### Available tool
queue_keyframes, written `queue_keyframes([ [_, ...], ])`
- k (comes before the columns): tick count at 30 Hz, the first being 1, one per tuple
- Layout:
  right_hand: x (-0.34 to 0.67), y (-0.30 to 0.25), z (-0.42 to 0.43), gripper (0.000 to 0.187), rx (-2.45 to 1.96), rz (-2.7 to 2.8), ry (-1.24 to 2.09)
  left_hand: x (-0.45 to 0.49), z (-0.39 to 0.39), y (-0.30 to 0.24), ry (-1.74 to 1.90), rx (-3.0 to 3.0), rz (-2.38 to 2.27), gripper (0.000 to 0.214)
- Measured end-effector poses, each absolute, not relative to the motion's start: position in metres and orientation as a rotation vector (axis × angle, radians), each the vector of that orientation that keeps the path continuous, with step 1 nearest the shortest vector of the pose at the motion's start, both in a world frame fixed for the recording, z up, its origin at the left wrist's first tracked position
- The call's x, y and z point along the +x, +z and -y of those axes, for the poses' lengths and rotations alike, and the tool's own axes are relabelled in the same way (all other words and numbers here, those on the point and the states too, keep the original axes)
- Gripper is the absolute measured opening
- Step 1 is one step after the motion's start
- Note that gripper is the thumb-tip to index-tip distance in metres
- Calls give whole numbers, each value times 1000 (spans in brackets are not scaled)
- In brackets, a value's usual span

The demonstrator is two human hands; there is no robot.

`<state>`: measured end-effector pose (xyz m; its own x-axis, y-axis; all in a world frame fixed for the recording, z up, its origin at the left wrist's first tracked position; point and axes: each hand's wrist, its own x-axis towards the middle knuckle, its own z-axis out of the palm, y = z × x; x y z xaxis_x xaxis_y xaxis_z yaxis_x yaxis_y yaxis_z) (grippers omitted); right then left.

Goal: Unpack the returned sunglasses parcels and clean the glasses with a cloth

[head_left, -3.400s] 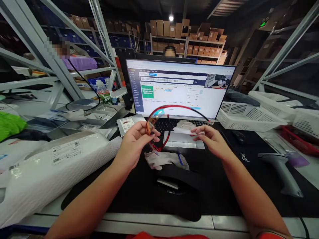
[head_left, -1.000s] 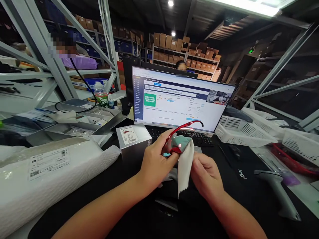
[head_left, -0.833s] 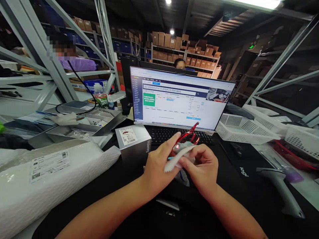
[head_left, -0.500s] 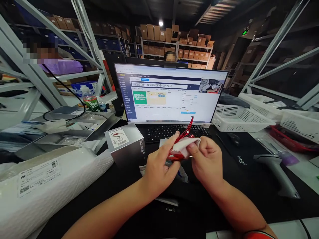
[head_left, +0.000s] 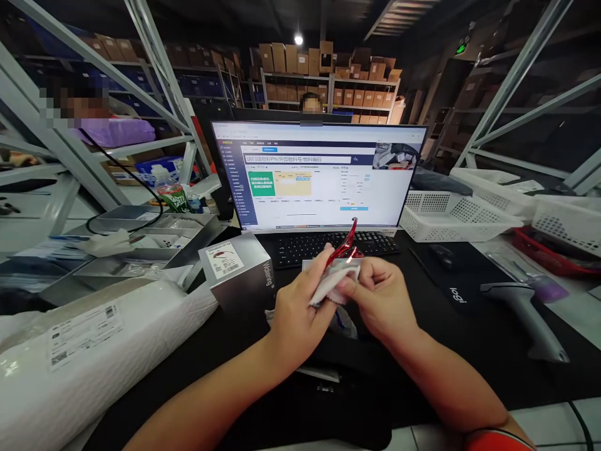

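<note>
In front of the screen, my left hand (head_left: 297, 308) closes round a glossy red object (head_left: 345, 243) with a thin arm that curves to a hooked dark tip; its lower part is hidden, and I cannot make out its kind. A white cloth (head_left: 332, 282) lies folded against it. My right hand (head_left: 385, 295) pinches the cloth's right side between thumb and curled fingers. Left of my hands stands a silver box (head_left: 241, 263), its top label picturing a red curved item. Below them, a crumpled clear bag (head_left: 345, 324) is partly covered.
Behind my hands are a keyboard (head_left: 293, 247) and monitor (head_left: 323, 181). A white padded parcel (head_left: 107, 357) and a grey open box (head_left: 188, 250) fill the left. On the right are a mouse (head_left: 442, 255), a barcode scanner (head_left: 528, 316) and white baskets (head_left: 460, 216).
The cloth and red object have shifted slightly left, and the cloth now hangs lower across my left fingers. My right hand has moved left with it. The view has turned a little.
</note>
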<state>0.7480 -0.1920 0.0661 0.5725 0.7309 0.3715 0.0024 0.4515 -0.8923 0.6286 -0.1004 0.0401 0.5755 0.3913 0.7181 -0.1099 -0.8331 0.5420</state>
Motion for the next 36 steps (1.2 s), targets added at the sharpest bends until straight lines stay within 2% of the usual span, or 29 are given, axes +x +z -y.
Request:
queue_keyframes([
  [3, 752, 76, 190, 62, -870, 689, 603, 631, 104, 40, 1276, 2354, -201, 68],
  [6, 748, 74, 185, 63, -864, 645, 513, 630, 100, 39, 1342, 2386, -186, 71],
  [11, 738, 52, 181, 63, -1146, 989, 306, 622, 89, 43, 1243, 2281, -280, 65],
  [16, 751, 65, 184, 65, -973, 769, 570, 627, 93, 44, 1211, 2327, -179, 65],
  [21, 765, 81, 187, 67, -808, 529, 677, 635, 100, 43, 1388, 2462, -70, 76],
  [28, 731, 45, 180, 61, -1121, 781, 333, 621, 87, 45, 1244, 2390, -228, 69],
  [36, 765, 76, 185, 71, -861, 504, 707, 631, 95, 49, 1197, 2451, -78, 75],
])
